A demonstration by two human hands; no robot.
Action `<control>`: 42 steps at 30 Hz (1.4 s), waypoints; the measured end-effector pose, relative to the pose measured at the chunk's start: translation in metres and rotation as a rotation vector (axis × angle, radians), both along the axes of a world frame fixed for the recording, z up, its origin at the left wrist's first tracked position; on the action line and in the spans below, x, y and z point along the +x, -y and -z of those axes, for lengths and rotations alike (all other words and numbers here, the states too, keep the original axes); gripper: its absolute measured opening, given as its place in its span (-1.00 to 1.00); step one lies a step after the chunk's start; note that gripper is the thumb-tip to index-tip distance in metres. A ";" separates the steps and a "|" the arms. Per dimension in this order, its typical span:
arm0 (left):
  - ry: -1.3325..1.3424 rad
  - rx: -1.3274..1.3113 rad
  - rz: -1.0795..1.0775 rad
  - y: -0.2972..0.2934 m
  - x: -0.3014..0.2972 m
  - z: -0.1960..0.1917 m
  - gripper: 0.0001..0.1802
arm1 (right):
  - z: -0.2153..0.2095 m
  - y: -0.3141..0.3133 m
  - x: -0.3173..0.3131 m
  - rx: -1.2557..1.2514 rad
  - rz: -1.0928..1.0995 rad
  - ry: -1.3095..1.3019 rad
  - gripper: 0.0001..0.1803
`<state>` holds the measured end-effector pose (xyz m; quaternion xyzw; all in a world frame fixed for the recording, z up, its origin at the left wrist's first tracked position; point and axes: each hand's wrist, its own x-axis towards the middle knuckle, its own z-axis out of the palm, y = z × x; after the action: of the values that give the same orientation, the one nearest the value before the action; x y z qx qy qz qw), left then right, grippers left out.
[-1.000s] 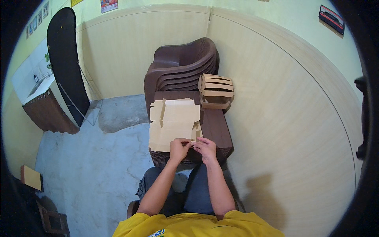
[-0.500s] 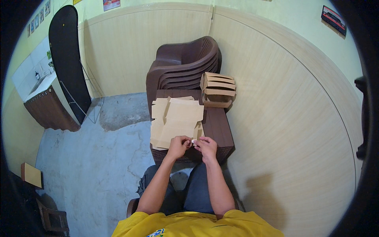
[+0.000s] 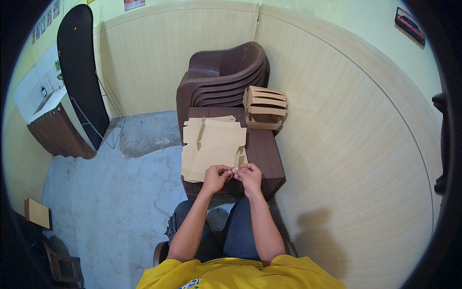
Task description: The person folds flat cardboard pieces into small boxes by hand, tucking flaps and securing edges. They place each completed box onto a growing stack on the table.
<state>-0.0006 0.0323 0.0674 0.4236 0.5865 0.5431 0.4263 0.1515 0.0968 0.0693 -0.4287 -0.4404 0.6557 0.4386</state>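
Note:
Flat tan cardboard box blanks [image 3: 219,144] lie stacked on a brown woven-look table [image 3: 263,153], with creases and cut tabs along their edges. At the near right corner of the top blank, a narrow side flap [image 3: 239,158] stands folded up. My left hand [image 3: 216,179] pinches that corner from the left, fingers curled. My right hand [image 3: 250,178] closes on it from the right, thumb and fingers together. The two sets of fingertips almost meet, and they hide the exact part of the cardboard between them.
Several folded cardboard boxes [image 3: 266,101] are piled at the table's far right, against the wood-panelled wall [image 3: 346,139]. Stacked brown plastic chairs [image 3: 224,72] stand behind the table. To the left, a black ironing board [image 3: 77,72] leans upright beside a sink counter [image 3: 50,103].
My right fingers have closed in further over the corner, covering a small white spot that showed by the thumb. The whole view has shifted slightly; the cardboard lies as before.

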 end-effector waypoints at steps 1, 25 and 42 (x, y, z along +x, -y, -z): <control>-0.016 0.017 -0.003 0.001 0.000 0.001 -0.83 | 0.001 0.001 0.000 0.012 -0.012 -0.022 -0.67; 0.141 0.023 0.041 0.004 -0.004 0.008 -0.80 | -0.006 -0.001 0.009 0.000 -0.146 -0.002 -0.66; 0.206 0.063 -0.099 -0.003 0.009 0.013 -0.81 | 0.004 -0.005 0.001 0.066 -0.125 0.080 -0.77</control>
<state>0.0079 0.0351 0.0540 0.3492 0.5425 0.6224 0.4432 0.1521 0.1017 0.0651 -0.4119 -0.5047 0.6492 0.3927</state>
